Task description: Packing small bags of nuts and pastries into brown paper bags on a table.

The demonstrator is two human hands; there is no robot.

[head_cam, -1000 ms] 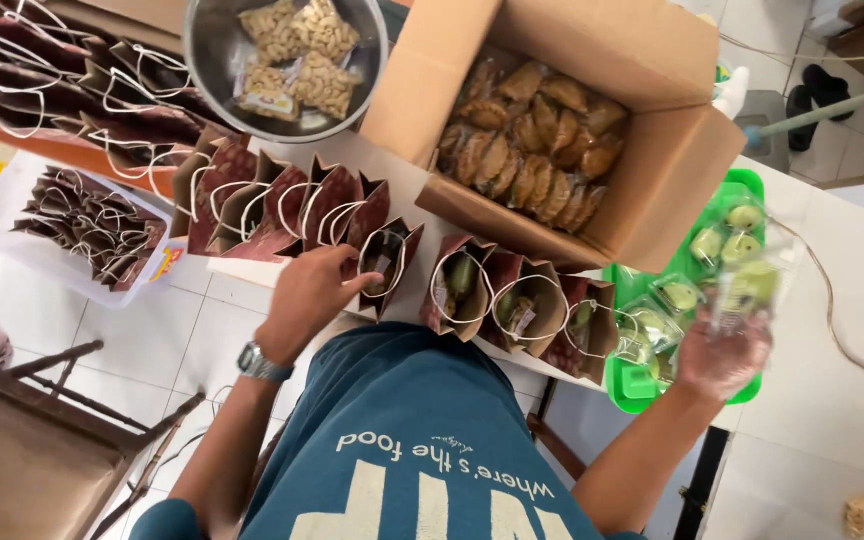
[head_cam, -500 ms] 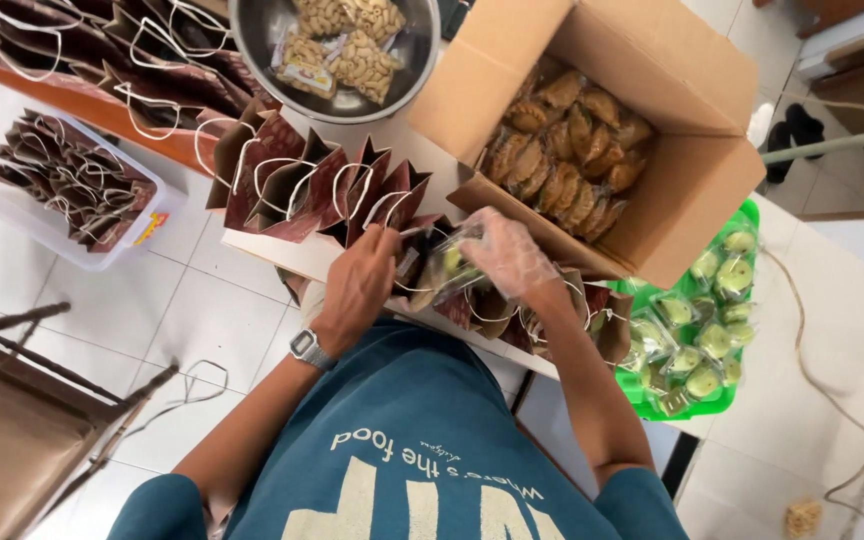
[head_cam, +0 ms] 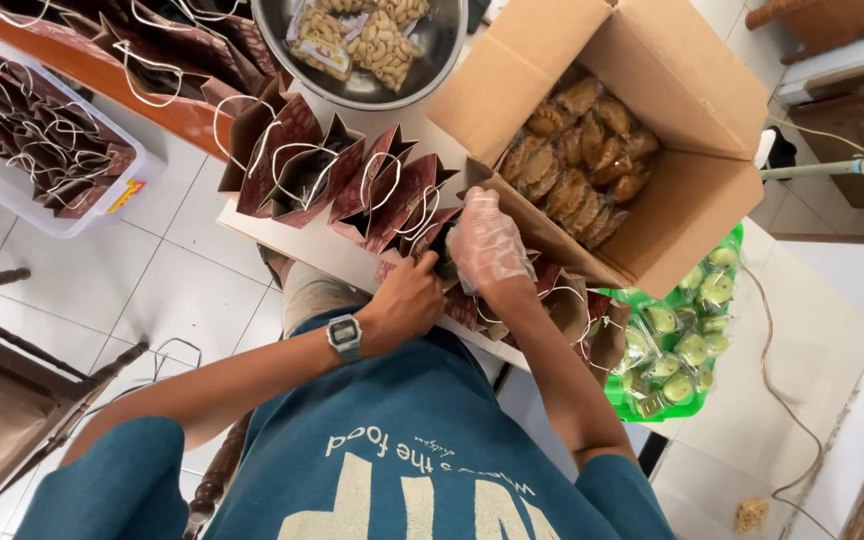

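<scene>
Both hands have closed in together since the earlier frame. Left hand (head_cam: 407, 300) pinches the rim of a maroon paper bag (head_cam: 432, 240); the gloved right hand (head_cam: 487, 245) dips into it, grip hidden. That bag stands just near of the cardboard box (head_cam: 652, 215), in the row.

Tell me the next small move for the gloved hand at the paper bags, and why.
Probably draw the right hand up out of the open bag: its gloved fingers are sunk in the mouth, the left hand steadies the bag's side, and other bags stand open alongside.
</scene>
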